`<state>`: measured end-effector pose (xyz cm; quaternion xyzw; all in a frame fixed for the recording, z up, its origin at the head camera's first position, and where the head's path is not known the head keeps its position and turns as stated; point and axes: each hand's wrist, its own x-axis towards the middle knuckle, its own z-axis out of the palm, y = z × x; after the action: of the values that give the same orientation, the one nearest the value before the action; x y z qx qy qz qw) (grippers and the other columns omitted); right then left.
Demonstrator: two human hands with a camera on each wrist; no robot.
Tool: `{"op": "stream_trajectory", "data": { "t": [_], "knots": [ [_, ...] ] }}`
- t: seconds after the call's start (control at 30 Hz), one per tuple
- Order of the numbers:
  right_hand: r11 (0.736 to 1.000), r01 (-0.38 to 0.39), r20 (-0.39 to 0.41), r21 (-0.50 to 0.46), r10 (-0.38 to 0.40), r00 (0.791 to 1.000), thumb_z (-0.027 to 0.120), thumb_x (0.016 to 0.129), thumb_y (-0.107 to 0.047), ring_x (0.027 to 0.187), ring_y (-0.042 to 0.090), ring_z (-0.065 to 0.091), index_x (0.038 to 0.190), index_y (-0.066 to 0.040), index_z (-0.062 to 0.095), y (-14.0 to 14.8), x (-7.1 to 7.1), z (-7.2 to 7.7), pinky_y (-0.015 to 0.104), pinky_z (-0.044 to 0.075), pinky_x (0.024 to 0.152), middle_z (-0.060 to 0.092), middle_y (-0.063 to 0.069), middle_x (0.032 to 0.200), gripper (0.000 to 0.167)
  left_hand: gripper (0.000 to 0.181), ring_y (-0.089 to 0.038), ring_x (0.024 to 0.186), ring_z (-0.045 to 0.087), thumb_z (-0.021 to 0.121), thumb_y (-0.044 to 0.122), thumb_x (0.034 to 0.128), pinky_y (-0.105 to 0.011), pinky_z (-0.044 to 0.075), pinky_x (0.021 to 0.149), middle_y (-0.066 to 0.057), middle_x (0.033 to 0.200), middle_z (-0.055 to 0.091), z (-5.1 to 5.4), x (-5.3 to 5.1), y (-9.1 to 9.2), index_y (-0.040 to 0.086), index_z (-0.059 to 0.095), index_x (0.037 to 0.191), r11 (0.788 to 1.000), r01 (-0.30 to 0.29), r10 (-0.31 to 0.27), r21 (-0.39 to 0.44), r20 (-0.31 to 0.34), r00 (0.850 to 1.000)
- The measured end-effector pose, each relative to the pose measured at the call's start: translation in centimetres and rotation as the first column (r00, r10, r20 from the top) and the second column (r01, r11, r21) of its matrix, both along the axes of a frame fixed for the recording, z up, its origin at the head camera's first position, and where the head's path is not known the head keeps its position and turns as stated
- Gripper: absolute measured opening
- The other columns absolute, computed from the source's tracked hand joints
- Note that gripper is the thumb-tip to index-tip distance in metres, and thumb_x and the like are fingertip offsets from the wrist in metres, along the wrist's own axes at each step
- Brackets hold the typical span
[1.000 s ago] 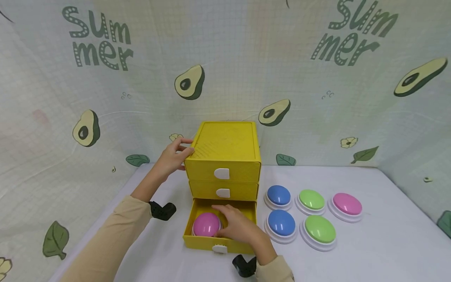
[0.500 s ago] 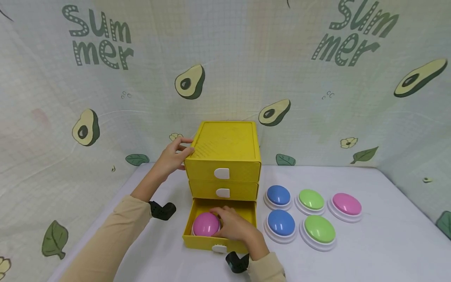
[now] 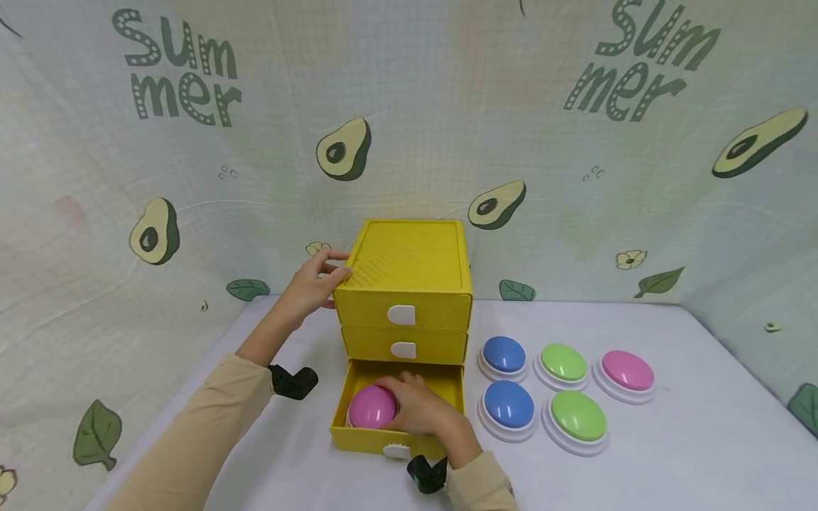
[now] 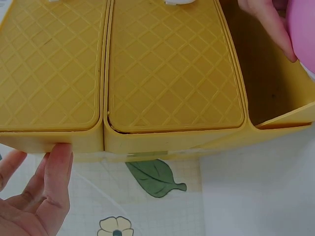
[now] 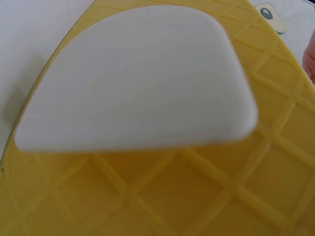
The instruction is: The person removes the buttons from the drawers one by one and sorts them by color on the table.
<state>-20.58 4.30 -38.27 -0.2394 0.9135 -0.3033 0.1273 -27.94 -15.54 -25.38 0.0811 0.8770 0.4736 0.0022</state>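
Observation:
A yellow three-drawer cabinet [image 3: 409, 255] stands mid-table with its bottom drawer [image 3: 358, 441] pulled out. In that drawer, towards its left side, lies a pink dome push button [image 3: 371, 408] with a white base. My right hand [image 3: 418, 407] reaches into the drawer and holds the button's right side between thumb and fingers; part of the base is hidden. On the cabinet's upper left side rests my left hand [image 3: 313, 280], its fingertips touching the wall, as the left wrist view also shows. The white drawer handle [image 5: 142, 83] fills much of the right wrist view.
To the right of the cabinet sit two blue buttons [image 3: 509, 403], two green buttons [image 3: 579, 415] and another pink button [image 3: 628, 370] on the white table [image 3: 690, 454]. Behind hangs a printed cloth [image 3: 415, 106] with avocados and lettering.
My right hand has moved slightly left, closing its fingers against the pink button in the drawer. My left hand stays on the cabinet's side.

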Motion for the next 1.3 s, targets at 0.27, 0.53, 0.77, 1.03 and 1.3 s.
{"op": "stream_trajectory", "data": {
  "t": [0.27, 0.53, 0.77, 1.03, 1.3],
  "knots": [
    [1.000, 0.007, -0.012, 0.008, -0.007, 1.000, 0.078, 0.072, -0.030, 0.103, 0.020, 0.045, 0.125, -0.019, 0.053, 0.0, -0.1, -0.1, 0.042, 0.050, 0.085, 0.052, 0.003, 0.110, 0.060, 0.046, -0.035, 0.107, 0.056, 0.048, 0.033, 0.0952, -0.043, 0.055, 0.079, -0.019, 0.131, 0.046, -0.1, -0.2, 0.0, 0.015, 0.038, 0.137, 1.000, 0.001, -0.001, 0.000, 0.000, 1.000],
    [0.999, 0.036, -0.016, 0.006, -0.035, 0.999, 0.079, 0.072, -0.031, 0.101, 0.022, 0.049, 0.125, -0.018, 0.052, 0.0, 0.1, 0.2, 0.043, 0.052, 0.084, 0.051, 0.005, 0.110, 0.061, 0.046, -0.035, 0.106, 0.056, 0.048, 0.033, 0.0954, -0.043, 0.055, 0.080, -0.019, 0.130, 0.046, -0.1, -0.2, 0.0, 0.015, 0.038, 0.137, 1.000, -0.003, 0.003, -0.005, 0.001, 1.000],
    [0.998, 0.049, -0.042, -0.036, -0.051, 0.998, 0.079, 0.072, -0.030, 0.095, 0.023, 0.055, 0.126, -0.014, 0.051, 0.7, 0.5, 0.4, 0.045, 0.053, 0.084, 0.049, 0.008, 0.108, 0.063, 0.048, -0.035, 0.106, 0.056, 0.048, 0.033, 0.0953, -0.043, 0.055, 0.080, -0.020, 0.131, 0.046, 0.0, 0.1, 0.0, 0.015, 0.036, 0.138, 1.000, 0.005, -0.005, -0.001, 0.005, 1.000],
    [0.995, 0.051, -0.042, -0.088, -0.055, 0.998, 0.079, 0.071, -0.032, 0.098, 0.023, 0.054, 0.127, -0.014, 0.050, 1.5, 0.9, 0.9, 0.046, 0.053, 0.084, 0.048, 0.007, 0.109, 0.066, 0.047, -0.036, 0.106, 0.056, 0.048, 0.033, 0.0952, -0.044, 0.055, 0.080, -0.020, 0.131, 0.046, 0.0, 0.0, 0.0, 0.014, 0.037, 0.138, 1.000, 0.005, -0.005, 0.000, 0.004, 1.000],
    [0.987, 0.096, -0.053, -0.126, -0.104, 0.993, 0.080, 0.067, -0.039, 0.103, 0.025, 0.054, 0.131, -0.015, 0.048, 2.3, 1.5, 2.2, 0.048, 0.052, 0.084, 0.049, 0.010, 0.115, 0.075, 0.045, -0.035, 0.106, 0.056, 0.048, 0.032, 0.0952, -0.043, 0.055, 0.079, -0.019, 0.129, 0.046, 0.0, -0.1, 0.1, 0.014, 0.038, 0.136, 1.000, -0.003, 0.003, 0.001, 0.002, 1.000]
  ]
}}
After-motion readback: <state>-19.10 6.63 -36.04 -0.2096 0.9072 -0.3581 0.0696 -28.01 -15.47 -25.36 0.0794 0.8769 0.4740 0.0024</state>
